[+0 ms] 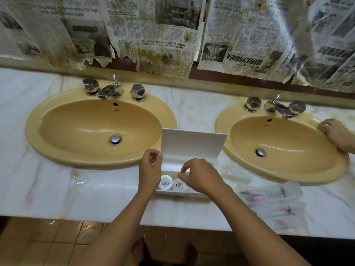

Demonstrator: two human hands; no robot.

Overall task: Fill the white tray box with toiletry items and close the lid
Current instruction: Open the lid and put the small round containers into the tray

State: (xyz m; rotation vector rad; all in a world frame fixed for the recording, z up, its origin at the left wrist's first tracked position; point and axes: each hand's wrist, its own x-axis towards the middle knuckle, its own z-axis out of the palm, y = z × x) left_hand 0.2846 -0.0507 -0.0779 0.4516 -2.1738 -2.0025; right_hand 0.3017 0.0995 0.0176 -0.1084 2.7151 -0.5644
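Note:
The white tray box (178, 194) sits on the marble counter between the two sinks, its lid (192, 144) standing upright behind it. Two round white soaps (165, 182) with dark emblems lie side by side in the front of the tray. My left hand (150, 169) is at the box's left side, thumb and forefinger pinching the lid's lower left corner. Over the tray's middle, my right hand (199, 175) pinches the end of a flat white packet (172, 167) lying across the back of the tray. That hand hides the right half of the tray.
Clear-wrapped toothbrushes (274, 200) lie on the counter to the right, with more clear packets (237, 170) beside the box. Yellow sinks (96, 127) (278, 144) flank the box. Another person's hand (335, 134) rests on the right sink's rim. Newspaper covers the wall.

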